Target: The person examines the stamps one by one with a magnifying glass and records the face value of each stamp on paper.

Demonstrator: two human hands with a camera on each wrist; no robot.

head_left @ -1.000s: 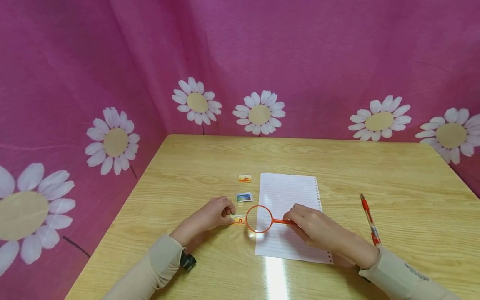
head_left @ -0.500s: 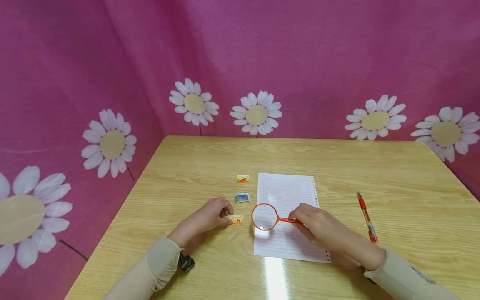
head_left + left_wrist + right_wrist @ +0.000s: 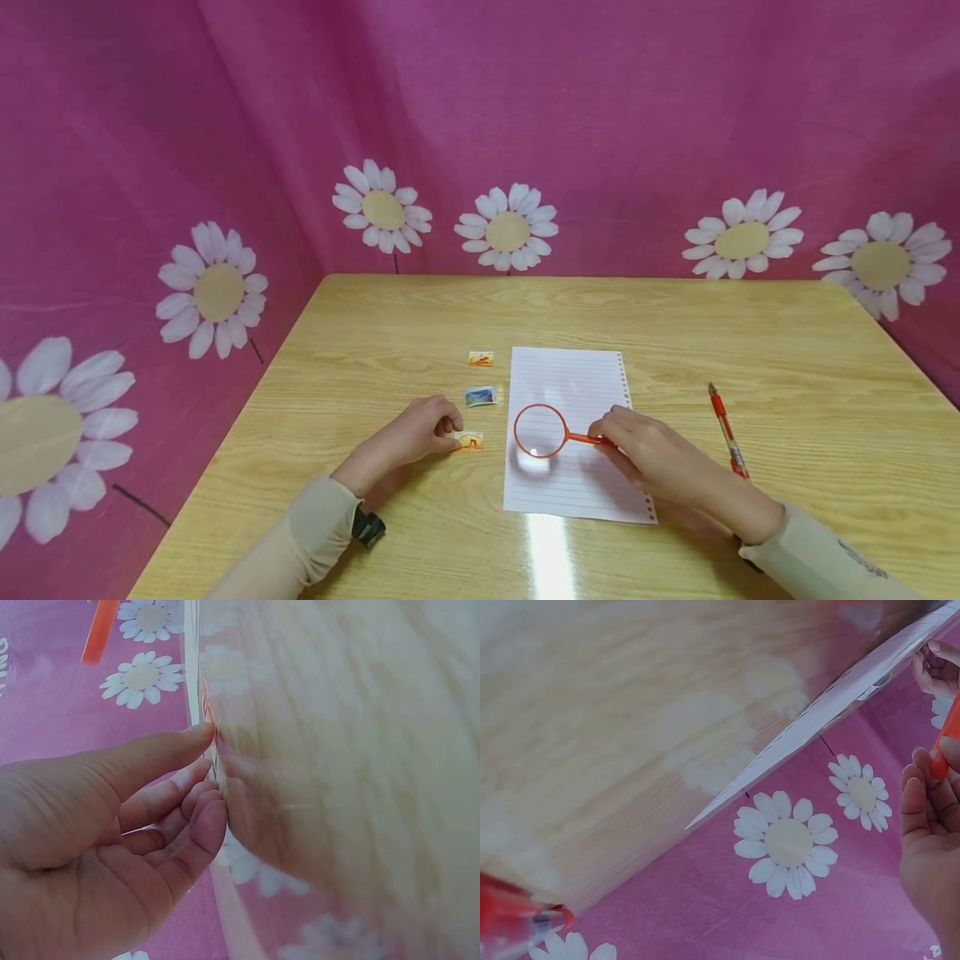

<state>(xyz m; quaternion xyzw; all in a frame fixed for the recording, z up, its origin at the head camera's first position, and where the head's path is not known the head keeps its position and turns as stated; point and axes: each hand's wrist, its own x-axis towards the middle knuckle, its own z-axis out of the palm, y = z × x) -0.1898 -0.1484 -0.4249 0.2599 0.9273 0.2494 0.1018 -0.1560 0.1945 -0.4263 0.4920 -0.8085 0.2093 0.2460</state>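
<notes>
My right hand (image 3: 652,450) grips the handle of a red-rimmed magnifying glass (image 3: 581,437) and holds it above a lined sheet of paper (image 3: 570,375). In the right wrist view the orange-red handle end (image 3: 940,766) shows between thumb and fingers. Left of the sheet lie three small picture stamps in a column: a yellow one (image 3: 481,358) farthest off, a blue-green one (image 3: 481,396) in the middle, and a yellow-orange stamp (image 3: 471,441) nearest. With thumb and curled fingers my left hand (image 3: 416,429) pinches the left edge of the nearest stamp, which lies flat at the table.
A red pen (image 3: 727,429) lies on the wooden table (image 3: 405,325) to the right of the sheet, close by my right forearm. Behind and to the left hangs a magenta cloth (image 3: 600,108) with white daisies. Light glares off the table's front.
The magnifying glass has moved right with my right hand, from beside the nearest stamp to fully over the sheet. My left hand stays at the stamp. The head view has shifted slightly.
</notes>
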